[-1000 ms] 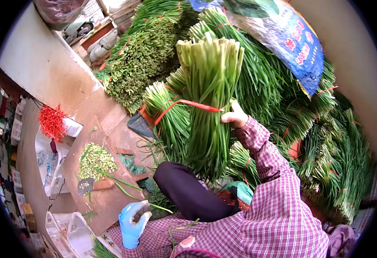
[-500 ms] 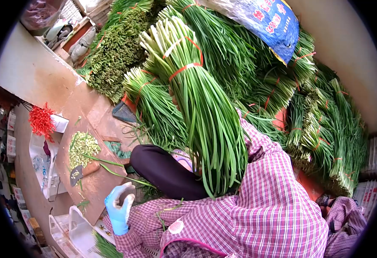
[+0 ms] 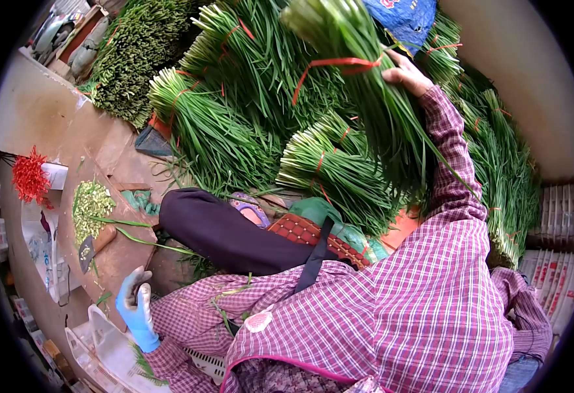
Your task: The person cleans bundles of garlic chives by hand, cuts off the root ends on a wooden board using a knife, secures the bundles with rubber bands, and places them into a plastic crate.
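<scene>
My right hand [image 3: 408, 75], bare, grips a bundle of garlic chives [image 3: 359, 78] tied with a red band, raised over the pile. Its pale stem ends point to the top and the green leaves hang down toward my sleeve. My left hand [image 3: 136, 304], in a blue and white glove, is held low on the left, fingers curved and apart with nothing in them. Beside it is a board [image 3: 120, 259] with a knife [image 3: 97, 245] and a heap of chopped pale stem pieces [image 3: 92, 213].
Tied chive bundles [image 3: 339, 160] are piled in front of me and to the right. Red ties [image 3: 32, 177] hang at the left above a white crate [image 3: 41, 255]. A blue printed sack [image 3: 405, 23] lies on the pile; white crates [image 3: 555, 268] stand at right.
My right hand has carried the chive bundle up and to the right, away from my lap, uncovering a red-brown seat and another bundle. My gloved left hand appears lower and further left.
</scene>
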